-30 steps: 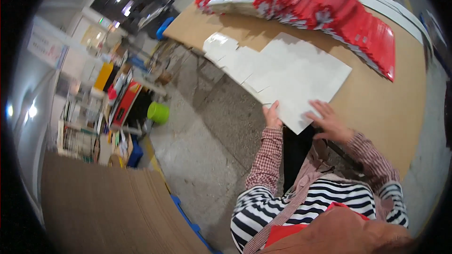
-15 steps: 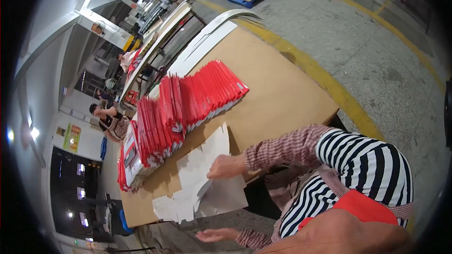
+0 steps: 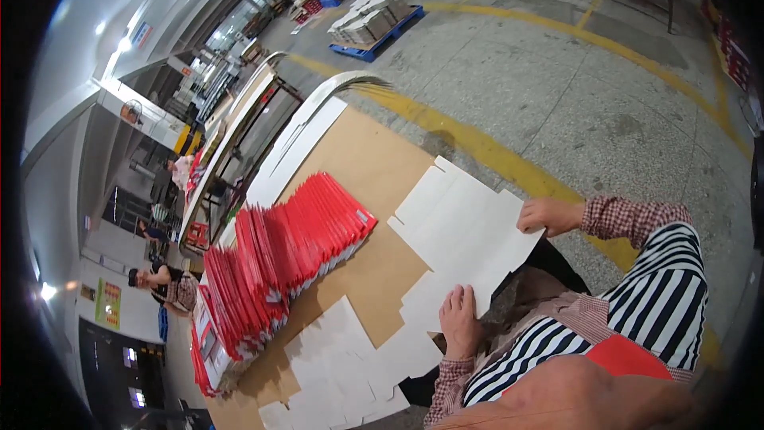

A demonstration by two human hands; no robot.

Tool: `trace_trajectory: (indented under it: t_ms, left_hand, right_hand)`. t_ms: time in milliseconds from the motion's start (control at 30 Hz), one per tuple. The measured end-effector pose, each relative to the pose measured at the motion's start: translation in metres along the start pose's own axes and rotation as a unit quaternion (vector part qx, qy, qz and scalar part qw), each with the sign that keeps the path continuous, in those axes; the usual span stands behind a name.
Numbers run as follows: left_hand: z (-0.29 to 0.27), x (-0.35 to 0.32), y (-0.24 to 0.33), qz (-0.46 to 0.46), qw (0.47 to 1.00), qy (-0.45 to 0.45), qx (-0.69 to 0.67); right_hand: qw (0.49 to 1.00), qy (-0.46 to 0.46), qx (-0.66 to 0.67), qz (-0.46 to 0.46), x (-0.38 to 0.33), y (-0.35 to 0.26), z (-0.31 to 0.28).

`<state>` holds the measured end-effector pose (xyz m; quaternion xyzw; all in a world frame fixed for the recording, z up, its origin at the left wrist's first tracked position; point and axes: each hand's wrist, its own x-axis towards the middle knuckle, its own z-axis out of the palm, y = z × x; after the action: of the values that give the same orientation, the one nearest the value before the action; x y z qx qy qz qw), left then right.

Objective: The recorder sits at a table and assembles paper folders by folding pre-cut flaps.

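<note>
A white die-cut cardboard blank (image 3: 458,227) lies flat over the near right part of the table, jutting past its edge. My right hand (image 3: 549,216) is closed on the blank's right edge. My left hand (image 3: 459,320) rests on its near edge, fingers stretched flat over the board. To the left lie more pale cardboard blanks (image 3: 338,358), notched along their edges; how many overlap there I cannot tell. Beyond them stands a long row of red, thin folded packs (image 3: 278,251) with white edges, leaning on one another.
Brown board covers the table (image 3: 382,139), with long white sheets (image 3: 302,143) along its far side. A blue pallet (image 3: 374,48) with stacked bundles stands on the floor beyond a yellow line. Another person (image 3: 171,287) is at the left, past the red packs.
A cardboard blank now lies spread at the right under both my hands. My right hand has moved right, and my left hand has come up onto the board. The view has shifted.
</note>
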<state>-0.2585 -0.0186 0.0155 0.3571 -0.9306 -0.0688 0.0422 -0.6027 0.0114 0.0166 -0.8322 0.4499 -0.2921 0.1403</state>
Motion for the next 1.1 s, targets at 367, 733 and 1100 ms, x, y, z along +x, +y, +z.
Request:
trace_trajectory:
  t_ms: [367,733,1100]
  left_hand:
    - [0.031,0.043,0.004,-0.064,0.965,0.213,-0.139]
    - [-0.012,-0.017,-0.032,-0.374,0.790,0.113,-0.473]
    - [0.026,0.014,0.027,-0.033,0.994,0.046,0.089]
  right_hand:
    - [0.951,0.126,-0.164,0.230,0.048,0.011,0.036]
    - [0.994,-0.084,-0.016,-0.067,0.061,-0.009,0.073]
    - [0.995,0.043,-0.079,-0.042,0.049,-0.023,0.057]
